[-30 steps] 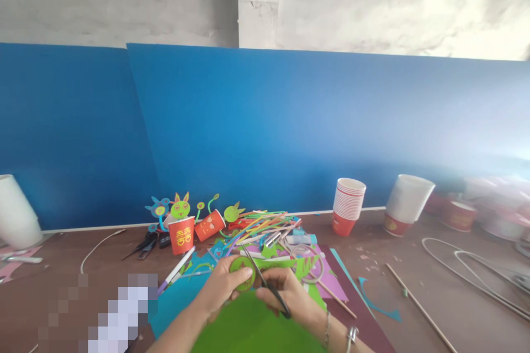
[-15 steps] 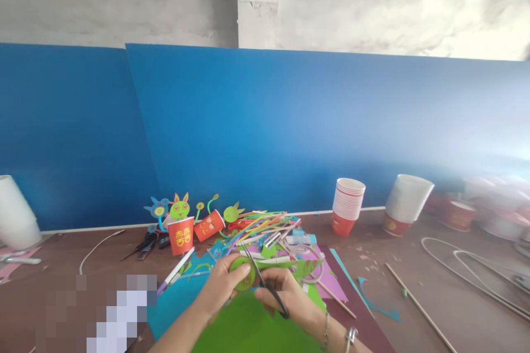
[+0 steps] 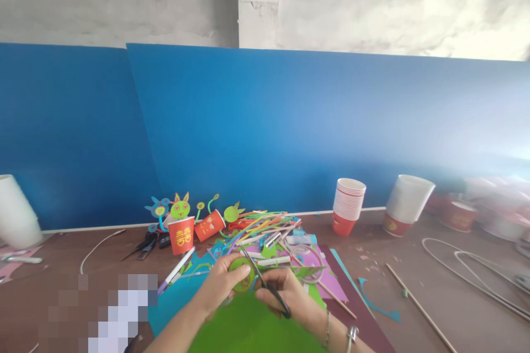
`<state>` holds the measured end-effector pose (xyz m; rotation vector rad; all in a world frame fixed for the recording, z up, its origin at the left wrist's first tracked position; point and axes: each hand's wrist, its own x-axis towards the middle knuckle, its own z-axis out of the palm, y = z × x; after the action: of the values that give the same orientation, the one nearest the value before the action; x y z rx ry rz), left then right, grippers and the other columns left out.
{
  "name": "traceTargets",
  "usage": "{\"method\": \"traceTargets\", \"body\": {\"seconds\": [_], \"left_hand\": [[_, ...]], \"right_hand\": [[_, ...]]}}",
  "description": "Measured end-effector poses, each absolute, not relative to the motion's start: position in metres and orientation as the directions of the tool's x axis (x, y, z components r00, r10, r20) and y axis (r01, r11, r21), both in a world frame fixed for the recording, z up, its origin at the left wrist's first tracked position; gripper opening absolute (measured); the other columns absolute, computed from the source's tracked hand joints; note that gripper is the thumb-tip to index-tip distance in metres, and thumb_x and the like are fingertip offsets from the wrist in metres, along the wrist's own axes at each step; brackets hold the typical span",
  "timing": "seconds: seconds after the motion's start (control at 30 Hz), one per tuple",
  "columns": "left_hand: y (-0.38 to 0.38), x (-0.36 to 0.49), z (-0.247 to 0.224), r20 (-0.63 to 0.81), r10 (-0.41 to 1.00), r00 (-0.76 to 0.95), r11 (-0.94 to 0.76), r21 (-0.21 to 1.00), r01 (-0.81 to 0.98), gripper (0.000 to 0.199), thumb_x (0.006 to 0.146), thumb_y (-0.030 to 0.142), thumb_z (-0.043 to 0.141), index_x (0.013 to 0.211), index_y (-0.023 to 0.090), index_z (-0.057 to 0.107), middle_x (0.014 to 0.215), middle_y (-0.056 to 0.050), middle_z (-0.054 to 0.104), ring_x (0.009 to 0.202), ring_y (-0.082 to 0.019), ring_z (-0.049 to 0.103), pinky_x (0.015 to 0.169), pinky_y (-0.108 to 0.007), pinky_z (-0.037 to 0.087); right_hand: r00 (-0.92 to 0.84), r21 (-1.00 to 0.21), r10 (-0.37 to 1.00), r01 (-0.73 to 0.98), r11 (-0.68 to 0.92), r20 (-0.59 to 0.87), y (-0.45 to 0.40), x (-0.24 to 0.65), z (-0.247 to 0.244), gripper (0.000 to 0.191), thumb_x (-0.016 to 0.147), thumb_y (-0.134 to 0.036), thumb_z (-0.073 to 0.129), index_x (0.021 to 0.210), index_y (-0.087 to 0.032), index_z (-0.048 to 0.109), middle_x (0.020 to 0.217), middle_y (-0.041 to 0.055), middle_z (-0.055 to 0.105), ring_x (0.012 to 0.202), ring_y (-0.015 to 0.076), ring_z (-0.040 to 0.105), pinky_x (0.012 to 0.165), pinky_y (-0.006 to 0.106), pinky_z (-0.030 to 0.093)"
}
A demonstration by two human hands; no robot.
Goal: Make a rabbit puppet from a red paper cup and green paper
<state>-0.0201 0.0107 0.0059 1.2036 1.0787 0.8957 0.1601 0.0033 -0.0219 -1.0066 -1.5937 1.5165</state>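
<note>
Pinched in my left hand [image 3: 221, 284] is a round green paper piece [image 3: 242, 274] with drawn marks on it. My right hand [image 3: 285, 293] grips black-handled scissors [image 3: 271, 288], whose blades point up and left along the right edge of the round piece. Below both hands lies a large green sheet [image 3: 256, 325], with a blue sheet [image 3: 169, 300] showing at its left. A strip of green paper [image 3: 308, 271] juts out to the right, just above my right hand.
Behind my hands is a pile of coloured sticks [image 3: 265, 224]. Decorated red cups [image 3: 181, 236] stand and lean at the back left. Stacked paper cups [image 3: 349, 205] are at the back right. A wooden stick [image 3: 418, 306] and white cable [image 3: 480, 278] lie on the right.
The green paper strip above my right hand has shifted slightly down and looks narrower. My hands and the scissors are almost where they were.
</note>
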Motion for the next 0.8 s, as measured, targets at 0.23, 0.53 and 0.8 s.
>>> {"method": "traceTargets", "body": {"seconds": [0.23,0.53,0.8], "left_hand": [[0.007,-0.015,0.017,-0.102,0.959,0.266,0.136,0.984,-0.114,0.033,0.064,0.046,0.07,0.076,0.017,0.063,0.065,0.0,0.061,0.057,-0.013,0.054,0.054,-0.023,0.04],[0.012,-0.02,0.005,-0.097,0.959,0.265,0.116,0.992,-0.057,0.027,0.065,0.042,0.069,0.072,0.017,0.065,0.065,0.001,0.061,0.059,-0.013,0.053,0.059,-0.024,0.041],[0.009,-0.019,0.01,-0.135,0.96,0.246,0.158,0.985,-0.076,0.027,0.062,0.041,0.071,0.073,0.017,0.067,0.066,0.001,0.063,0.06,-0.014,0.054,0.06,-0.025,0.042]], "right_hand": [[-0.442,-0.997,0.897,0.079,0.009,-0.027,0.003,0.16,-0.02,0.042,0.065,-0.052,0.071,0.073,-0.012,0.063,0.046,-0.0071,0.046,0.034,0.0032,0.036,0.033,0.015,0.028],[-0.467,-0.998,0.884,0.057,0.024,-0.005,0.001,0.16,-0.022,0.042,0.066,-0.051,0.072,0.077,-0.011,0.064,0.048,-0.0065,0.048,0.037,0.0035,0.037,0.035,0.016,0.029],[-0.47,-0.998,0.883,0.063,0.022,-0.01,0.002,0.161,-0.018,0.043,0.063,-0.052,0.073,0.072,-0.011,0.064,0.044,-0.0082,0.042,0.038,0.0028,0.032,0.036,0.017,0.024]]}}
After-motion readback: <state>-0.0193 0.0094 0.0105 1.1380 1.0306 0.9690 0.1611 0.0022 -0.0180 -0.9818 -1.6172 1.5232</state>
